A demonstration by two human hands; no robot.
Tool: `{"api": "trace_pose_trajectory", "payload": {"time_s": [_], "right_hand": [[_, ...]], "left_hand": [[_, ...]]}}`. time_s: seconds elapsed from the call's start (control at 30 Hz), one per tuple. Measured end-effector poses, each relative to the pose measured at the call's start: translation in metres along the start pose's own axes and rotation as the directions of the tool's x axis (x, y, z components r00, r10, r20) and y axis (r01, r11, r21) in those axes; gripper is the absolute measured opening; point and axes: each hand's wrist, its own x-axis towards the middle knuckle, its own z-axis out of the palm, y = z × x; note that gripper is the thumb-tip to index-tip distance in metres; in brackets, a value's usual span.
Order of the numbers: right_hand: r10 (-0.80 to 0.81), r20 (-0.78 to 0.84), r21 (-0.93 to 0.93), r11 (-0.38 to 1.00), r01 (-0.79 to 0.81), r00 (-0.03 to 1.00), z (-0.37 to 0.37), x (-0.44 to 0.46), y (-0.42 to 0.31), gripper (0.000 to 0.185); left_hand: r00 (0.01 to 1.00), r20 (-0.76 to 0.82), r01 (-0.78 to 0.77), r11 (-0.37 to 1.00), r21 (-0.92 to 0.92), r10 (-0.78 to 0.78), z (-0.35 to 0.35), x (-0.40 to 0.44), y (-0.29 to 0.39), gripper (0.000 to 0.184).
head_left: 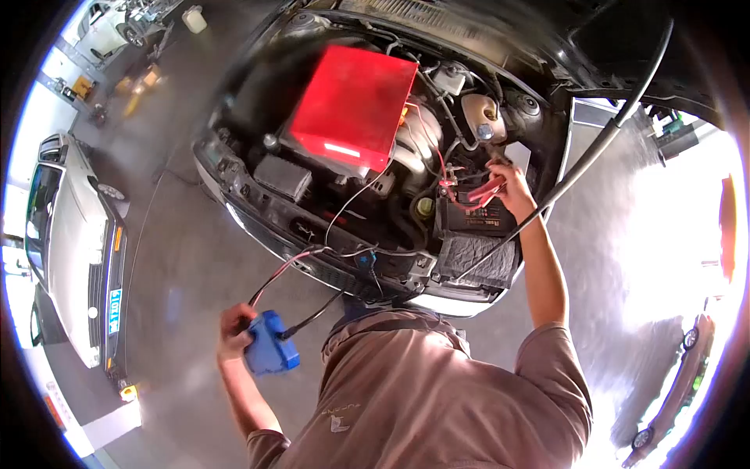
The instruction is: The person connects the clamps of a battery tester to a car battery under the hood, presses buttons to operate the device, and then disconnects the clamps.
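My left hand [236, 328] is closed on a blue handheld device [269, 344], held out in front of the car's bumper. Red and black cables [275, 275] run from it towards the engine bay. My right hand [512, 187] grips a red cable clamp [486, 192] above the car battery [473, 217]. Just left of that clamp, red leads meet at a battery terminal [447, 184]. Whether the clamp's jaws are touching anything is too small to tell. A big red box [355, 105] rests on the engine, with thin wires coming off its right side.
The raised hood [625, 47] hangs over the upper right, and a thick hose [582, 160] crosses down beside my right arm. A coolant reservoir [483, 117] sits behind the battery. To the left a white car [74, 242] is parked on the grey floor [183, 258].
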Motion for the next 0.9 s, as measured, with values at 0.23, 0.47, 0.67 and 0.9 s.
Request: {"api": "trace_pose_trajectory", "payload": {"time_s": [0.23,0.47,0.67,0.9], "right_hand": [[-0.08,-0.023,-0.299,0.952,0.07,0.997,0.007,0.004,0.045,0.012],[0.003,-0.392,-0.162,0.984,-0.073,0.92,-0.033,0.036,0.094,0.019],[-0.064,-0.492,-0.429,0.886,-0.177,0.868,-0.124,0.079,0.187,0.02],[-0.001,-0.406,-0.596,0.758,-0.264,0.914,-0.165,0.027,0.228,0.008]], "left_hand": [[0.961,0.162,0.191,0.963,0.189,-0.223,0.082,0.051,-0.03,0.023],[0.908,0.274,0.23,0.923,0.308,-0.317,0.1,0.06,-0.036,0.02],[0.913,0.286,0.181,0.917,0.357,-0.291,0.101,0.062,-0.026,0.04],[0.876,0.306,0.211,0.868,0.45,-0.372,0.101,0.055,-0.02,0.03]]}}
